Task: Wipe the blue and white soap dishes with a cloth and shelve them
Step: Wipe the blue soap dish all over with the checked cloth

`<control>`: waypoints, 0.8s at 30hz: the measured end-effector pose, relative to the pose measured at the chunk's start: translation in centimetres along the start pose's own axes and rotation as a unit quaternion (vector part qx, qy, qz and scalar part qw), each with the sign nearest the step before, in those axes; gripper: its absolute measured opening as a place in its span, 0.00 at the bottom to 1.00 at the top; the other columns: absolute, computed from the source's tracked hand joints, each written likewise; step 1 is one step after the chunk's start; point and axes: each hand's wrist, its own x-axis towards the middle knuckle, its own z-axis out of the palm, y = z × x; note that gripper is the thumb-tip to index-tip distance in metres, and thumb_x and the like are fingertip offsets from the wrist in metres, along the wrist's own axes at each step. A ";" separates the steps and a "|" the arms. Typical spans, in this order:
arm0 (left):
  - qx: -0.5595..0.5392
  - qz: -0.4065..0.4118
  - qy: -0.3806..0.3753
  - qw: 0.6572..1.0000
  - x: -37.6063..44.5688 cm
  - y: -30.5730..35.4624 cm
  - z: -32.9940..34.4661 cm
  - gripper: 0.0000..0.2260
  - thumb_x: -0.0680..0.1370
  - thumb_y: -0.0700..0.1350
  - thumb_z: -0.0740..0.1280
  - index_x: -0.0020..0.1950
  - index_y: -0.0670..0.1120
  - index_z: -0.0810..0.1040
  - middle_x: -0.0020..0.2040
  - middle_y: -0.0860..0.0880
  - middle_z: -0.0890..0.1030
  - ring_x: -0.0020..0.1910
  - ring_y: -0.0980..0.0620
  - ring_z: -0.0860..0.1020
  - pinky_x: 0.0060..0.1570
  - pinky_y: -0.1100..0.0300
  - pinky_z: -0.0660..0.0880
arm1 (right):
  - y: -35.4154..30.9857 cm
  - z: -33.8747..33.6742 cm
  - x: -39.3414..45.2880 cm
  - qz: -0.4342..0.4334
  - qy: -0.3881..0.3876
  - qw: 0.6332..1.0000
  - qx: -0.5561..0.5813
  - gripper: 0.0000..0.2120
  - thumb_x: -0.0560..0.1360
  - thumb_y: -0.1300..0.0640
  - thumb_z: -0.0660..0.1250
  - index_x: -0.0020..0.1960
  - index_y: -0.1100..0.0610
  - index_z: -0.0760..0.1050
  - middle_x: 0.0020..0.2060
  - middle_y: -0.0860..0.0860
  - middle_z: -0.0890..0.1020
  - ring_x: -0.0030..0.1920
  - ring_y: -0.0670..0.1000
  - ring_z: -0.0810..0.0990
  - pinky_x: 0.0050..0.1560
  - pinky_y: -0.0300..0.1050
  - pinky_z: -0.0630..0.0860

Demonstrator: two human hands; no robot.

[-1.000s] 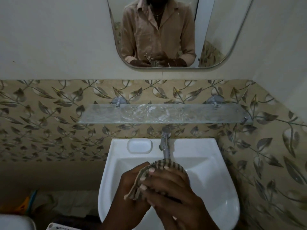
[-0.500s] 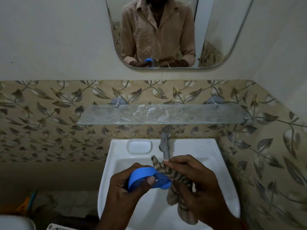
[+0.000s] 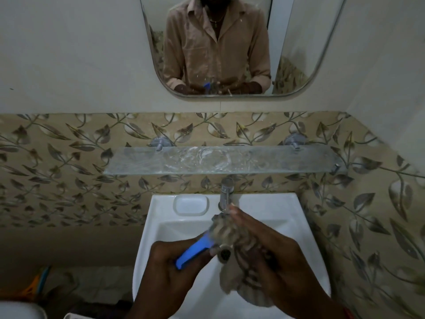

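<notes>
Over the white sink [image 3: 156, 229], my left hand [image 3: 170, 270] grips the blue soap dish [image 3: 193, 252], which is tilted on edge. My right hand [image 3: 271, 252] holds a striped grey-brown cloth [image 3: 232, 268] bunched against the dish's right side; the cloth's loose end hangs down into the basin. The white soap dish [image 3: 190, 204] lies on the sink's back ledge, left of the tap [image 3: 225, 192]. The glass shelf [image 3: 128, 166] above the sink holds nothing.
A mirror [image 3: 299, 42] above shows a person's torso and hands. Leaf-patterned tiles cover the wall behind and to the right. At the lower left are an orange and blue item [image 3: 36, 286] and a white rounded object [image 3: 18, 310].
A second ago the cloth covered the dish between both hands. The blue dish then came into view, and now it stands on edge with the cloth pressed to its right side.
</notes>
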 end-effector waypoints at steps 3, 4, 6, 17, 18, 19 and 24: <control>0.009 0.006 -0.007 1.000 0.2 0.1 -0.2 0.07 0.74 0.48 0.78 0.37 0.57 0.85 0.24 0.63 0.71 0.24 0.68 0.69 0.27 0.75 0.64 | -0.7 0.4 -0.8 0.073 0.112 0.990 0.048 0.25 0.77 0.58 0.67 0.63 0.29 0.73 0.55 0.30 0.81 0.56 0.32 0.79 0.53 0.24 0.74; 0.023 0.013 -0.014 1.000 0.4 0.2 -0.3 0.07 0.74 0.46 0.77 0.38 0.56 0.85 0.24 0.64 0.69 0.24 0.67 0.67 0.27 0.74 0.62 | -1.1 0.5 -0.8 0.059 0.114 0.991 0.036 0.24 0.78 0.58 0.66 0.64 0.31 0.73 0.58 0.30 0.81 0.58 0.32 0.78 0.54 0.24 0.73; 0.032 0.022 -0.030 0.999 0.7 0.0 -0.3 0.04 0.75 0.48 0.76 0.42 0.58 0.86 0.25 0.63 0.69 0.24 0.66 0.66 0.27 0.72 0.62 | -2.0 0.5 -0.4 -0.002 0.087 0.996 -0.015 0.23 0.80 0.61 0.62 0.72 0.43 0.71 0.69 0.39 0.76 0.69 0.41 0.73 0.65 0.32 0.70; 0.027 0.046 0.058 0.997 -1.0 -0.6 0.8 0.11 0.73 0.57 0.75 0.51 0.53 0.87 0.44 0.67 0.85 0.41 0.70 0.83 0.39 0.75 0.77 | -1.5 1.0 -0.6 -0.008 0.066 0.998 0.007 0.19 0.83 0.62 0.58 0.72 0.51 0.72 0.71 0.47 0.74 0.72 0.51 0.72 0.68 0.49 0.72; 0.016 0.039 0.062 0.997 -1.0 -0.4 0.9 0.10 0.70 0.52 0.79 0.51 0.60 0.87 0.42 0.69 0.85 0.39 0.69 0.83 0.37 0.73 0.78 | -1.3 1.2 -0.7 0.031 0.080 0.995 0.055 0.20 0.82 0.63 0.59 0.71 0.49 0.72 0.69 0.46 0.76 0.70 0.49 0.74 0.66 0.49 0.74; 0.020 0.031 0.055 0.998 -1.1 -0.7 1.0 0.16 0.68 0.48 0.81 0.50 0.66 0.86 0.39 0.67 0.86 0.37 0.67 0.84 0.35 0.71 0.79 | -1.4 1.5 -0.8 0.052 0.088 0.992 0.070 0.21 0.81 0.64 0.60 0.71 0.48 0.73 0.69 0.45 0.76 0.69 0.48 0.74 0.65 0.48 0.74; 0.015 0.029 0.030 0.999 -1.1 -1.8 1.1 0.13 0.75 0.57 0.73 0.39 0.48 0.84 0.25 0.43 0.76 0.28 0.61 0.72 0.22 0.59 0.70 | -1.5 2.2 -1.5 -0.044 0.065 0.996 -0.047 0.18 0.84 0.56 0.55 0.70 0.46 0.73 0.72 0.45 0.73 0.73 0.51 0.70 0.71 0.43 0.69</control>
